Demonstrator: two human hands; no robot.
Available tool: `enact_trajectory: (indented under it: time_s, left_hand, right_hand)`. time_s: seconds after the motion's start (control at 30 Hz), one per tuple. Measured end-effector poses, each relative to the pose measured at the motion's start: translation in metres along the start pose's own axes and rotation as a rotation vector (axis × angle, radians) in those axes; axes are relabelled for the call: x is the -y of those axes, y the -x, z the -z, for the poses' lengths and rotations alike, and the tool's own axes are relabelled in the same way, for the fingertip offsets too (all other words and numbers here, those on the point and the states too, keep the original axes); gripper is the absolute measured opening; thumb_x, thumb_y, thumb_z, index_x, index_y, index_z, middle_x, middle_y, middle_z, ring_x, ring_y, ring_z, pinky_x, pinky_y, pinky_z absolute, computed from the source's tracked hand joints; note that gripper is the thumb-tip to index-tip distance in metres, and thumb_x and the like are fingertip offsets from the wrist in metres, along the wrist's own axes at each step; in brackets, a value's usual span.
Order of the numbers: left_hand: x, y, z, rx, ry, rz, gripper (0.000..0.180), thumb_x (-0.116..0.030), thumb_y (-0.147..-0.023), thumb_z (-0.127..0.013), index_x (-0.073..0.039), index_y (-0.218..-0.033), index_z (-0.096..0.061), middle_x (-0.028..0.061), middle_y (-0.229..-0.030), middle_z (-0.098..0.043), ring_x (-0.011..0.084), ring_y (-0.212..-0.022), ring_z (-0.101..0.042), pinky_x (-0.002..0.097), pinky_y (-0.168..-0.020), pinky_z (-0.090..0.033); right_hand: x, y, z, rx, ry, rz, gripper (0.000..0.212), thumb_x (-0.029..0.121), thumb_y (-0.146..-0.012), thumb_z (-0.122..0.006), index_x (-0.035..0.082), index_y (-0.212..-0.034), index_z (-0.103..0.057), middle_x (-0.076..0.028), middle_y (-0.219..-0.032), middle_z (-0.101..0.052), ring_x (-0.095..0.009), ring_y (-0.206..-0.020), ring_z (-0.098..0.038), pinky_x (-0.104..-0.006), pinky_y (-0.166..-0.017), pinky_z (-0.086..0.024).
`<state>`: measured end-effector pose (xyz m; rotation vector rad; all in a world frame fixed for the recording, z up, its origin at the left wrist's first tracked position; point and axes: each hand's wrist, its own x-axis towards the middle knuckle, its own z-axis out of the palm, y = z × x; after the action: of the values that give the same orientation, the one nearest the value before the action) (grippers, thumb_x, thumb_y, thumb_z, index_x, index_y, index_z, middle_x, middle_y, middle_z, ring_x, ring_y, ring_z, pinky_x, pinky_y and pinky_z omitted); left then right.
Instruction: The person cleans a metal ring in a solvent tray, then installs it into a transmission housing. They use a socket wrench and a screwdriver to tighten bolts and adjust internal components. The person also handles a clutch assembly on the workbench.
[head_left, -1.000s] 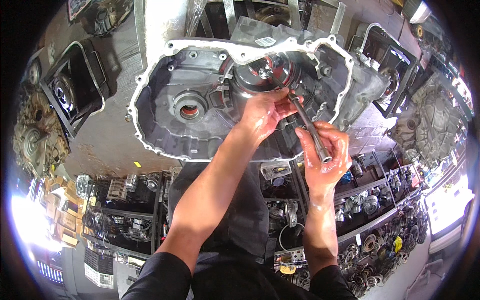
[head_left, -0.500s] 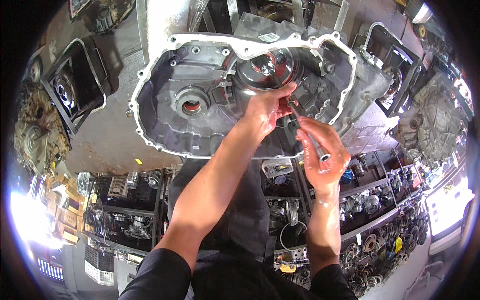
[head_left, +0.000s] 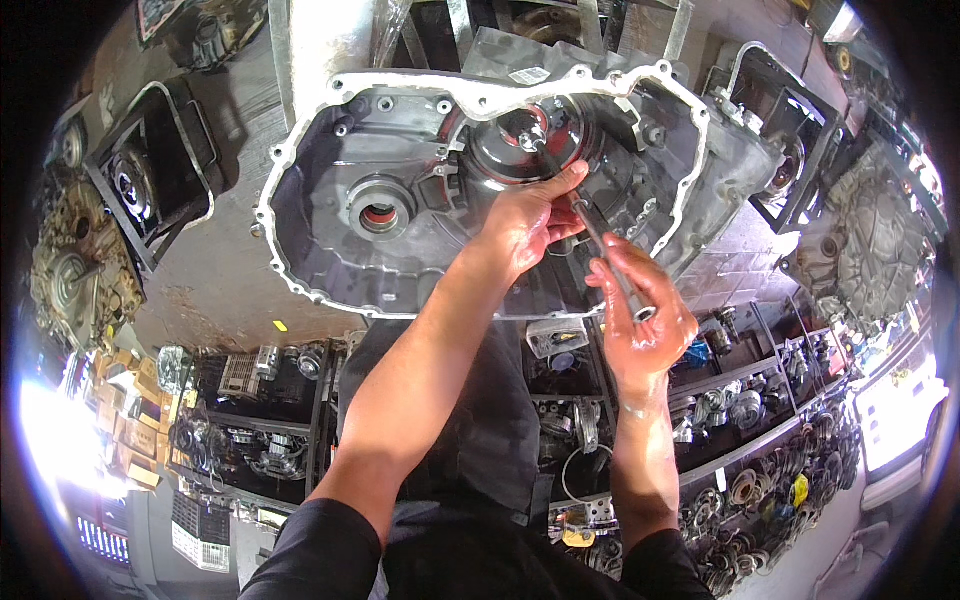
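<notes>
A large grey metal transmission housing [head_left: 330,190] with a pale bolt-hole rim lies open side up in front of me. A long steel socket wrench [head_left: 600,240] slants down into it, its dark shaft reaching the hub of a round drum [head_left: 500,150] with reddish rings. My left hand [head_left: 525,220] is closed around the shaft, thumb stretched along it; part of the grip is hidden. Lower right, my right hand [head_left: 650,320] is wrapped around the wrench's handle, whose hollow end shows by the palm. Both hands look wet and oily.
The housing rests on a metal bench [head_left: 240,240]. Black metal frames [head_left: 150,170] stand left and right of it. Another casing [head_left: 865,260] lies at far right, a part-filled casing [head_left: 75,265] at far left. Shelves of metal parts [head_left: 740,400] run below, and cardboard boxes [head_left: 135,430] are stacked lower left.
Both hands and the wrench have shifted very slightly left in the picture, as has the housing. The right hand's fingers have loosened and lifted a little on the handle.
</notes>
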<state>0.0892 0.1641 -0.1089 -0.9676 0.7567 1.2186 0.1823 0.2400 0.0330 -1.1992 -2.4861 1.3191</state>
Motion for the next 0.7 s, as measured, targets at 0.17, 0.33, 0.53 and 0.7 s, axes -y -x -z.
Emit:
enact_trajectory:
  time_s: [0.17, 0.33, 0.53, 0.7]
  left_hand:
    - [-0.004, 0.01, 0.001, 0.208, 0.161, -0.091, 0.024, -0.018, -0.095, -0.069, 0.002, -0.105, -0.064, 0.0157, -0.095, -0.071, 0.0293, -0.09, -0.07, 0.042, -0.086, -0.056]
    - [-0.008, 0.01, -0.009, -0.09, -0.168, -0.043, 0.02, -0.016, -0.094, -0.069, 0.0, -0.105, -0.066, 0.0122, -0.092, -0.071, 0.024, -0.085, -0.071, 0.0395, -0.082, -0.056]
    - [-0.005, 0.014, -0.005, 0.168, 0.135, -0.08, 0.027, -0.025, -0.093, -0.073, -0.002, -0.105, -0.066, 0.0113, -0.092, -0.071, 0.024, -0.082, -0.07, 0.0394, -0.08, -0.056]
    - [-0.004, 0.005, -0.008, -0.039, -0.056, -0.066, 0.02, -0.022, -0.087, -0.079, -0.006, -0.093, -0.07, 0.0078, -0.086, -0.07, 0.0215, -0.08, -0.069, 0.037, -0.074, -0.055]
  right_hand:
    - [0.0, 0.0, -0.004, -0.156, -0.073, -0.141, 0.027, -0.002, -0.078, -0.082, -0.001, -0.1, -0.067, -0.017, -0.102, -0.073, -0.022, -0.089, -0.073, -0.0297, -0.072, -0.059]
    - [-0.002, -0.004, -0.003, -0.006, -0.03, 0.124, 0.029, -0.01, -0.083, -0.074, -0.005, -0.11, -0.064, -0.019, -0.104, -0.072, -0.02, -0.085, -0.071, -0.0295, -0.074, -0.062]
    - [-0.001, -0.002, -0.003, -0.133, -0.013, -0.071, 0.019, -0.004, -0.082, -0.078, 0.0, -0.096, -0.066, -0.017, -0.102, -0.073, -0.021, -0.082, -0.073, -0.0288, -0.068, -0.056]
    - [-0.003, -0.001, -0.001, -0.018, -0.064, 0.035, 0.024, -0.006, -0.085, -0.074, -0.003, -0.106, -0.064, -0.016, -0.105, -0.073, -0.017, -0.076, -0.072, -0.027, -0.065, -0.06]
